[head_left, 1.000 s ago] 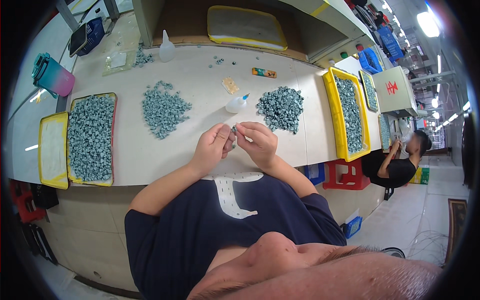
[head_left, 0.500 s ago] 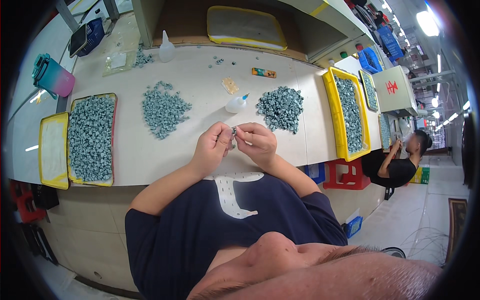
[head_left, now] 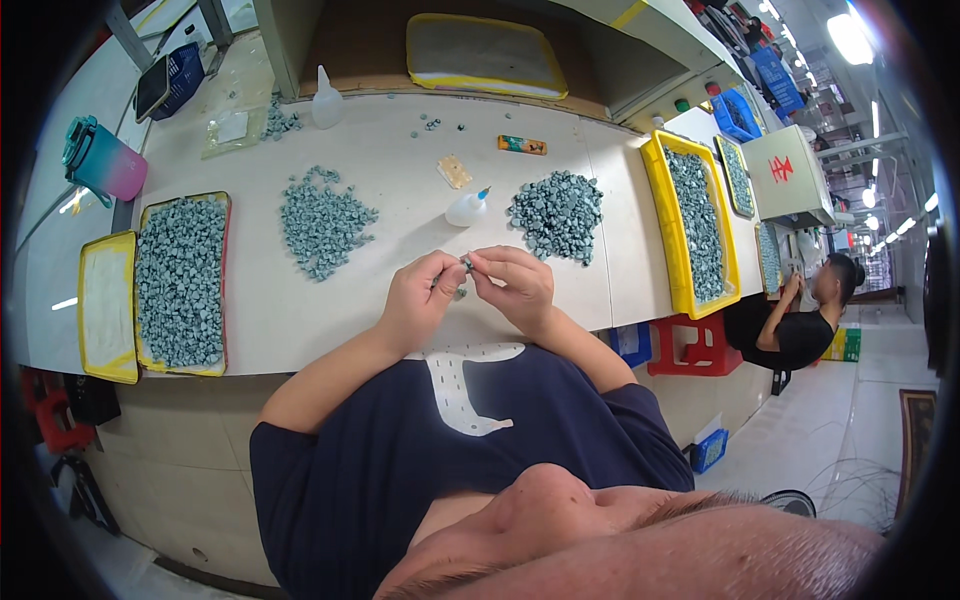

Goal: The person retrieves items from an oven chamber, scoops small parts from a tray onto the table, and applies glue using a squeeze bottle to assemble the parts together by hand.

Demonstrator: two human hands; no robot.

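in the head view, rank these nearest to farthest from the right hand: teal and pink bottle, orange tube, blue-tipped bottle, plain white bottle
From the right hand:
1. Blue-tipped bottle, just ahead, slightly left
2. Orange tube, farther ahead
3. Plain white bottle, ahead and left, near the shelf
4. Teal and pink bottle, far left

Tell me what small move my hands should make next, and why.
I'd perhaps steady the small piece with your left hand and ease your right hand slightly aside, because both hands are pinching it and covering most of it, so its surface is hard to check.
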